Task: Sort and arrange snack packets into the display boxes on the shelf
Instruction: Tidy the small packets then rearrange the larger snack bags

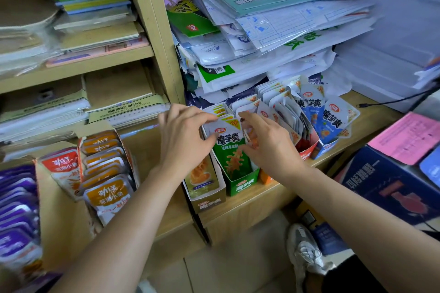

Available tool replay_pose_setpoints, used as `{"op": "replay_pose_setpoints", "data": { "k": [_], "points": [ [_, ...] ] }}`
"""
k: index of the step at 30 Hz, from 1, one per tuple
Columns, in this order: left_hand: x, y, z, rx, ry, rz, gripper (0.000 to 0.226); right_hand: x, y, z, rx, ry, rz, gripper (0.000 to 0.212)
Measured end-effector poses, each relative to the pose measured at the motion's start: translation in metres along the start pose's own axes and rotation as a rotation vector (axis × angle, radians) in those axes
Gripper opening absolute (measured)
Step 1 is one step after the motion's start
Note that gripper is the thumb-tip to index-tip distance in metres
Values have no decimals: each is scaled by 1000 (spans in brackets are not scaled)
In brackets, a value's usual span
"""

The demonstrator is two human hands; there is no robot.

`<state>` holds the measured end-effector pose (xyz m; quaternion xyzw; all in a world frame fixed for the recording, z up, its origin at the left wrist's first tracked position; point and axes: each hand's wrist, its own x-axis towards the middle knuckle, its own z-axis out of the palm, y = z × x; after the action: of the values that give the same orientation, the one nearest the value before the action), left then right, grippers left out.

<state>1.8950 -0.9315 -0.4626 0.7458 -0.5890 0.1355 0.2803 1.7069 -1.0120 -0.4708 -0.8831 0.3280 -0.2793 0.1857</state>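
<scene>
Head view: both hands meet at the green box point(242, 184) on the shelf point(250, 204) (second in its row). Left hand point(183, 135) pinches the front green packet point(229, 147) by its upper corner; right hand point(269, 143) grips its right edge, packet upright inside.

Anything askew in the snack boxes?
Yes. The blue packets at the right end splay outward and lean over the rim of their blue box, unlike the tighter upright rows in the red box beside it.

wooden shelf point(366, 116) | front row: gold box point(207, 200), green box point(243, 184), red box point(305, 154), blue box point(325, 148) | behind: paper pile point(281, 38)
</scene>
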Motion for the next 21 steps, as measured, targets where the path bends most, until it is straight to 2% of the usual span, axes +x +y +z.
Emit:
{"op": "replay_pose_setpoints", "data": {
  "k": [2, 4, 7, 8, 13, 17, 21],
  "points": [
    [2, 3, 0, 8, 35, -7, 22, -14, -5, -5, -36, -3, -93, 55],
    [4, 3, 0, -11, 53, -25, 13, -27, -8, -7, -179, -96, -252, 48],
    [7, 2, 0, -46, 61, -35, 6, -39, -9, 0, -435, -437, -288, 81],
    [7, 2, 1, -54, 56, -36, 6, -41, -7, 3, -486, -491, -283, 87],
    [8, 0, 1, -91, 49, -25, 7, -36, -11, 10, -496, -530, -252, 91],
    [7, 0, -3, -80, 87, -9, 8, -36, -13, 12, -447, -558, -216, 88],
    [4, -4, -4, -31, 59, 21, 11, -34, -12, 12, -394, -566, -205, 80]
  ]
}}
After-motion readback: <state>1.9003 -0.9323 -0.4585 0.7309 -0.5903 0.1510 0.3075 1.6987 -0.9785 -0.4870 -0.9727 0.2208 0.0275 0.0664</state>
